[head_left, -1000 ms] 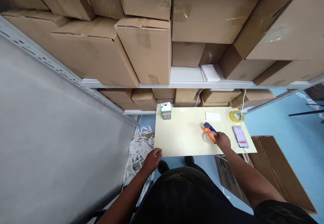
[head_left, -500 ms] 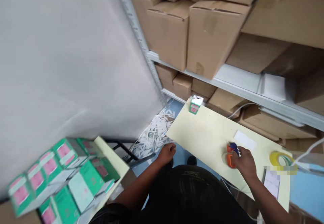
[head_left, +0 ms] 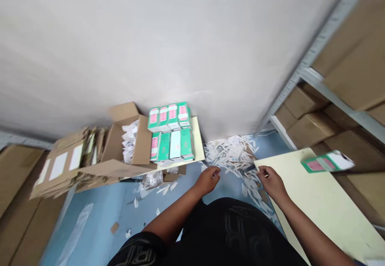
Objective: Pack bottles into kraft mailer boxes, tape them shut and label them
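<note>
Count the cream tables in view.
2: the wall-side table, partly hidden under green boxes and an open carton; the other table at picture right, by the right hand.

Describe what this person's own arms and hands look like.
Both the left hand and right hand are ungloved, with bare forearms and no watch in sight. The left sleeve is short and black, with paler outlined markings; the black top has similar ones.

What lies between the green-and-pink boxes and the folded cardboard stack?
In the head view, an open cardboard box holding crumpled white material stands between the green-and-pink boxes and the folded cardboard stack.
</note>
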Motion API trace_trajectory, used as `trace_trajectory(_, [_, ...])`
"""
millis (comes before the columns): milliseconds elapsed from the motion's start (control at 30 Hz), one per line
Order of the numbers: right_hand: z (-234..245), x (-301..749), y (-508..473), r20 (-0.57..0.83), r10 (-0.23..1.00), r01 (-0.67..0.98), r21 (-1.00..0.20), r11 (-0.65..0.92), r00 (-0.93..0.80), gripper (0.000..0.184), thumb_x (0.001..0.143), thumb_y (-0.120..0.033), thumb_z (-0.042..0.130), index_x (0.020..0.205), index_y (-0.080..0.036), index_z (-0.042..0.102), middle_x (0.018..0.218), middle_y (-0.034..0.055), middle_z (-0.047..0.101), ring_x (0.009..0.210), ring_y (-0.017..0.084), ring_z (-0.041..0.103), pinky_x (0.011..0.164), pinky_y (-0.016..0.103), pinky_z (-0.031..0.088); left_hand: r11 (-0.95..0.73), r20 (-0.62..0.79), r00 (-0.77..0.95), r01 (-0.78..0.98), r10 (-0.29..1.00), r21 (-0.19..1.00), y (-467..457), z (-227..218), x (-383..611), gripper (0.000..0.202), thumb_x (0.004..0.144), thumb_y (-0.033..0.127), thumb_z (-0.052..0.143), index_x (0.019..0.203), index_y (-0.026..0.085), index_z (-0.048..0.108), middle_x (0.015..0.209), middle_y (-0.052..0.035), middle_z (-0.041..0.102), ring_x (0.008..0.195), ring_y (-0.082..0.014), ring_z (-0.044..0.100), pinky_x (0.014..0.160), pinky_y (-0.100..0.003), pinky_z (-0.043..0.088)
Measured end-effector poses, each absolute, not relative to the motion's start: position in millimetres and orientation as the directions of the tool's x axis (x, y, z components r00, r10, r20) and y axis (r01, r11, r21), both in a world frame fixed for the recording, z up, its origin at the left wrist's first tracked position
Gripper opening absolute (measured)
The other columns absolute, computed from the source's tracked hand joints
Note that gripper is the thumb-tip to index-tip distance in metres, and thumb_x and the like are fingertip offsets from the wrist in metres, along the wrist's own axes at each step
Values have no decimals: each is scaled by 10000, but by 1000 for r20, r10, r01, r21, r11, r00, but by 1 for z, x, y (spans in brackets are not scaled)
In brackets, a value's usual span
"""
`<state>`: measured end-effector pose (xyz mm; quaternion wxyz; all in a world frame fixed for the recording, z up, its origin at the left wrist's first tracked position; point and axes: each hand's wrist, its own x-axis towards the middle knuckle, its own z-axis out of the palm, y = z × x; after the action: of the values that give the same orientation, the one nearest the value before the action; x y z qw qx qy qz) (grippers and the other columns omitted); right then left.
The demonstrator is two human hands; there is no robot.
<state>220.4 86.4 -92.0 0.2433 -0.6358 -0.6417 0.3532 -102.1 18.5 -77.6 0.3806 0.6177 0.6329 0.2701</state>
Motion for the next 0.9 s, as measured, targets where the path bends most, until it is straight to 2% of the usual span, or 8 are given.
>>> trace_trajectory(300, [-76,-16,90,-208,926,598,-801,23,-314,402,797,-580,619,921,-223,755,905,67,781,841,276,696,770,374,528,29,93,-177,585,980,811,-61,-23,-298,245,933,242,568,1147,203,680,1070,-77,725,981,-196,684,901,-331,548])
trace_trajectory(400, [-68,-86,82,-214,895,561,-827,47,-392,406,811,-586,622,930,-222,757,880,59,778,833,270,696,749,357,531,5,224,-262,659,939,752,-88,2,-374,219,969,278,544,1115,205,692,1051,-75,730,989,-194,680,906,-320,538])
trace_trajectory(467, [-63,-126,78,-219,872,545,-836,64,-438,408,826,-585,620,948,-220,757,907,62,782,860,270,698,748,348,531,109,289,-404,723,868,682,-103,18,-436,219,986,306,523,1060,211,706,1031,-70,736,987,-201,675,926,-331,528])
trace_trajectory(533, [-59,-159,74,-215,843,531,-842,96,-494,407,829,-581,628,955,-216,759,934,67,784,888,272,700,760,345,530,337,314,-618,708,721,620,-113,31,-505,270,1003,332,482,1095,201,699,1077,-88,730,1049,-225,667,981,-363,513])
trace_trajectory(633, [-54,-197,72,-203,793,512,-845,153,-574,402,821,-577,647,955,-215,761,938,68,781,916,274,699,786,347,530,684,248,-812,579,528,443,-125,37,-606,492,943,369,571,1368,122,575,1378,-187,620,1335,-322,529,1150,-452,394])
trace_trajectory(700, [-52,-215,72,-200,766,511,-839,188,-611,392,824,-571,649,952,-217,759,929,63,778,920,272,697,785,344,526,860,70,-911,407,406,308,-129,32,-656,783,875,457,662,1513,72,420,1596,-254,393,1487,-410,341,1180,-513,339])
trace_trajectory(767, [-49,-228,70,-194,742,510,-831,223,-641,387,831,-568,644,948,-218,759,910,55,774,904,266,694,771,337,523,936,-127,-936,304,329,179,-132,24,-686,870,849,496,679,1544,75,368,1631,-279,316,1489,-445,324,1129,-534,384])
trace_trajectory(900, [-47,-236,65,-197,710,503,-827,250,-676,394,845,-577,630,937,-217,759,867,46,764,849,257,686,746,332,525,912,-203,-891,411,407,25,-137,16,-701,576,912,404,570,1385,76,535,1405,-295,566,1275,-398,568,975,-459,489])
